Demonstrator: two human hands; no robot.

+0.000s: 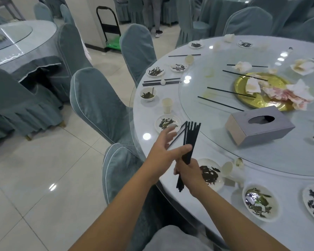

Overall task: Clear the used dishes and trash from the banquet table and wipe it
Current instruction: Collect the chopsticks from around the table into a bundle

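Item: black chopstick bundle (pixel 188 140), fanned above the surface (pixel 203 147) edge at 6 o'clock. Right hand (pixel 189 173) grip curled round its lower part; left hand (pixel 163 147) spread, fingers steadying. Likely light, stiff, slippery; hold mid-length, squeezed.

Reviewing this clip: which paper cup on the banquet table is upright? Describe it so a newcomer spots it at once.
Start at the glass turntable in the middle of the round table. Look just outside its left rim, between the small bowl of greens and a leaf-strewn plate. There the upright paper cup stands with its mouth up, unlike the cup lying on its side near the right hand.
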